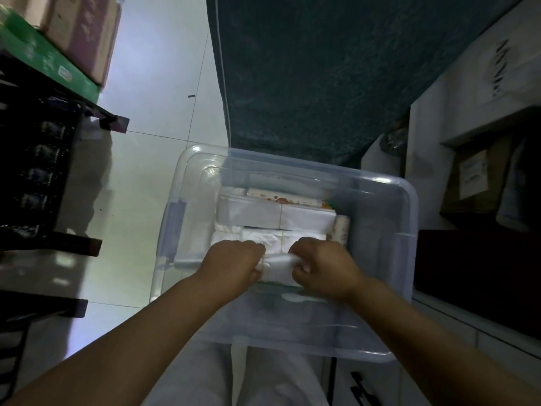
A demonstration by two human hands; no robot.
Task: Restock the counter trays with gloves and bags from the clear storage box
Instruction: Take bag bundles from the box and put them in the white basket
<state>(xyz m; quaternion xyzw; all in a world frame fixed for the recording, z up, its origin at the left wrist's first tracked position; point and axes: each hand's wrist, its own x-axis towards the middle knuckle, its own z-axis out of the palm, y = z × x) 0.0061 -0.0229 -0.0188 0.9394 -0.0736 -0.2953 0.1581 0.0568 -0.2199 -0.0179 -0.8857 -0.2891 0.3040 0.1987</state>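
The clear storage box [407,200] sits on the floor in front of me, open at the top. Inside lie several white packs of bags or gloves [248,212] in rows, a flat printed pack [281,197] behind them and a small patterned roll [341,230] at the right. My left hand [234,262] and my right hand [325,265] are both down in the box, each closed on one end of the same white plastic pack [276,266] near the front wall. My fingers hide the ends of that pack.
A dark teal mat [322,68] lies on the floor behind the box. At the left a black rack [44,159] holds green and brown cartons [73,33]. Pale cabinets with a cardboard box [474,177] stand at the right. White floor tiles [140,171] run between rack and box.
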